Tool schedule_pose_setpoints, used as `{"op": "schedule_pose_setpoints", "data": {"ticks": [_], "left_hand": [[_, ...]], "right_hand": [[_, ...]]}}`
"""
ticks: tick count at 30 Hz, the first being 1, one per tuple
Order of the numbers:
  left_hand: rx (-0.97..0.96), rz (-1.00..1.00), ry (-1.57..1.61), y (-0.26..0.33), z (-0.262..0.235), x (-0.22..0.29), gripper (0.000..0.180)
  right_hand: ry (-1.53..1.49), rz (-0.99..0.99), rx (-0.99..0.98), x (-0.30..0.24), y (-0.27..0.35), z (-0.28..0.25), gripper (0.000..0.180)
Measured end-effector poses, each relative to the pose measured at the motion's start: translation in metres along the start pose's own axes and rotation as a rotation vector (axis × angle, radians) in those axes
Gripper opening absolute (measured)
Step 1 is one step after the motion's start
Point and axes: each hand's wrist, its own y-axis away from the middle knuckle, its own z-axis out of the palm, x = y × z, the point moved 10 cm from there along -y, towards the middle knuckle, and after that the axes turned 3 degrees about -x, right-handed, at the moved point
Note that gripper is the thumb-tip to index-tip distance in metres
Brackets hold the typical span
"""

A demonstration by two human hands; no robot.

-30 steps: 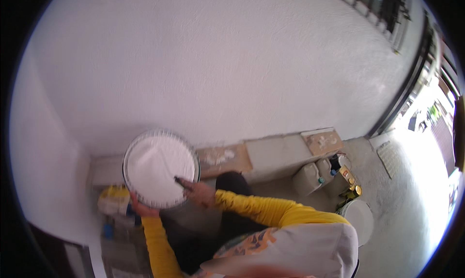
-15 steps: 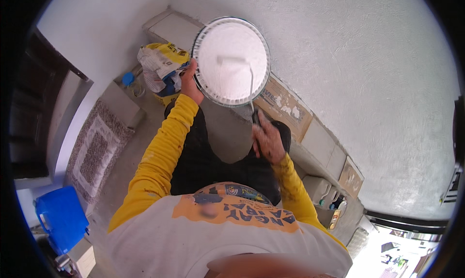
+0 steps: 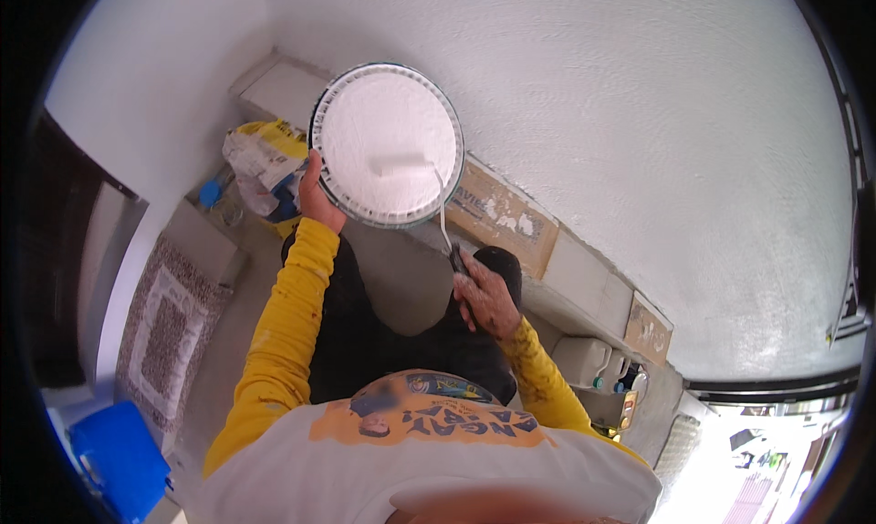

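Observation:
My left hand (image 3: 320, 195) grips the left rim of a round lid (image 3: 370, 113) whose inner face is coated in white paint. On that paint lies a small white paint roller (image 3: 400, 166), its bent wire frame running down over the lid's lower right rim. Around the roller's dark handle (image 3: 456, 259) the fingers of my right hand (image 3: 488, 298) are closed. Both sleeves are yellow with paint stains, and my dark-trousered knees are below the lid.
A low ledge with cardboard (image 3: 506, 215) runs along the textured white wall (image 3: 639, 141). Yellow-and-white sacks (image 3: 265, 159) and a blue-capped jar (image 3: 211, 193) stand at left, beside a patterned mat (image 3: 169, 332). A blue container (image 3: 120, 455) is at lower left, plastic jugs (image 3: 581, 361) at right.
The roller has moved down the lid toward me, and my right hand has drawn back with it. My view has shifted, so the lid appears lower and further left.

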Motion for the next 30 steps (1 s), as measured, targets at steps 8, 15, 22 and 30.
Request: {"op": "schedule_pose_setpoints", "data": {"ticks": [8, 15, 22, 30], "left_hand": [[0.034, -0.098, 0.023, 0.006, 0.003, -0.009, 0.057], [0.045, -0.04, 0.006, 0.0, -0.002, -0.002, 0.059], [0.02, -0.051, 0.036, 0.001, 0.002, -0.002, 0.053], [0.028, -0.07, 0.073, -0.005, -0.009, -0.007, 0.054]], "right_hand": [[-0.159, -0.448, 0.285, -0.057, -0.034, -0.048, 0.055], [-0.297, -0.716, 0.629, -0.112, -0.048, -0.127, 0.063], [-0.02, -1.064, 0.881, -0.209, -0.047, -0.182, 0.061], [-0.039, -0.884, 0.857, -0.166, -0.048, -0.208, 0.056]]}}
